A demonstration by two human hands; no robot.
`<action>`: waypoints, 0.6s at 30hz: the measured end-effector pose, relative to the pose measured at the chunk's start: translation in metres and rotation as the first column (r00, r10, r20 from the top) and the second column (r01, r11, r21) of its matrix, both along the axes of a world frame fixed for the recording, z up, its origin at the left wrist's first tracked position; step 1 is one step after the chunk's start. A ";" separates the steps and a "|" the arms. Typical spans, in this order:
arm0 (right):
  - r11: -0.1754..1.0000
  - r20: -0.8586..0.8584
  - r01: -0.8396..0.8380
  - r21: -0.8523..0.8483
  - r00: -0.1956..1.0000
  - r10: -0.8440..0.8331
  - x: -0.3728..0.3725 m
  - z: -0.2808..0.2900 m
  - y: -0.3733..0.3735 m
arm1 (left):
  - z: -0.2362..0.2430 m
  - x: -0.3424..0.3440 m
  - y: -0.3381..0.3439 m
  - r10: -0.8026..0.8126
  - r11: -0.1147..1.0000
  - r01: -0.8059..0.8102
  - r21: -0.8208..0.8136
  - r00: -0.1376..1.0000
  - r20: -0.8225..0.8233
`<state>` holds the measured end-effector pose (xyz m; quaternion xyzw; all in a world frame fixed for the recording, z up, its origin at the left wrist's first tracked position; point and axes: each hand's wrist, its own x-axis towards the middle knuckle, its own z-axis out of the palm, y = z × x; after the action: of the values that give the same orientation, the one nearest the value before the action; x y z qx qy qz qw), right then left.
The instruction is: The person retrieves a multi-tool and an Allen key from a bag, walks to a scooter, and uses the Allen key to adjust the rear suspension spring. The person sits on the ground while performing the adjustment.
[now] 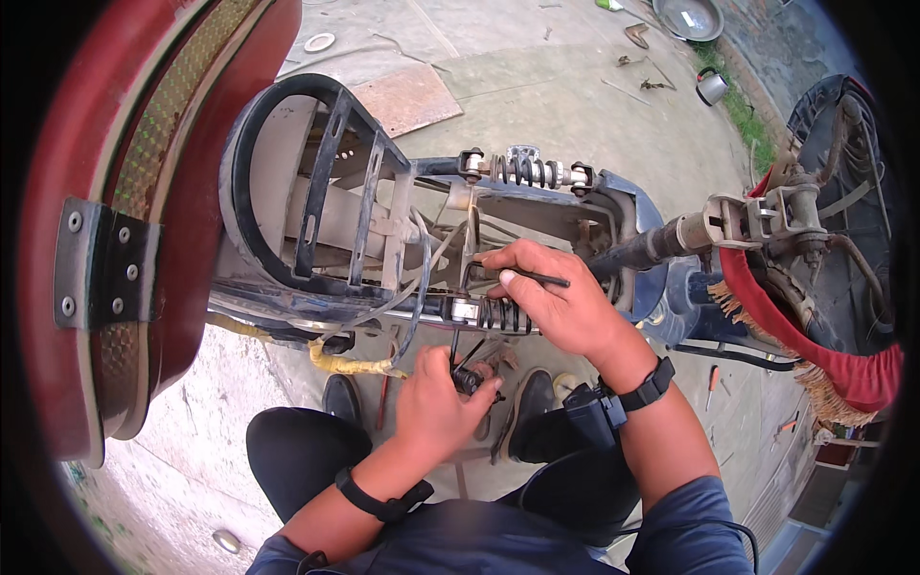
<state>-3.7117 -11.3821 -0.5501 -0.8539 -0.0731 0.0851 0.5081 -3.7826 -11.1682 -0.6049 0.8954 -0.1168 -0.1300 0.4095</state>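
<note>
My right hand (565, 299) is closed around a thin dark rod-shaped tool (541, 277), its kind unclear. The hand is over the open middle of a scooter frame (388, 244), beside the near coil-spring shock absorber (506, 314). Lower and to the left, my left hand (433, 407) is closed on a small dark metal part (467, 381) with thin rods sticking up. Those rods reach toward the silver end fitting (465, 311) of the near shock absorber; whether they touch it I cannot tell. A matching shock absorber (525, 172) runs along the frame's far side.
A large red box (177, 220) stands at the left. At the right is a dark seat-like part (843, 192) with red fringed cloth (810, 350). Yellow-wrapped tubing (335, 362) hangs near my left hand. An orange-handled screwdriver (713, 377) lies on the floor; a flat board (407, 99) lies beyond the frame.
</note>
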 end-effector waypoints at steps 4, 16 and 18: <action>0.999 0.051 -0.025 0.043 0.998 0.022 0.005 -0.005 0.001 | -0.001 0.001 0.005 0.015 0.998 -0.022 -0.063 0.994 -0.111; 0.987 -0.094 0.039 0.153 0.995 -0.024 0.000 -0.002 0.004 | 0.001 0.001 0.005 -0.021 1.000 0.021 0.023 1.000 -0.015; 0.981 -0.132 0.060 0.186 0.991 -0.035 0.000 -0.002 0.005 | 0.008 0.001 0.005 -0.033 0.999 0.025 -0.043 0.978 -0.206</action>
<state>-3.7116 -11.3771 -0.5520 -0.7961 -0.0277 0.1202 0.5925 -3.7816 -11.1628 -0.5970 0.8668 -0.0891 -0.2259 0.4355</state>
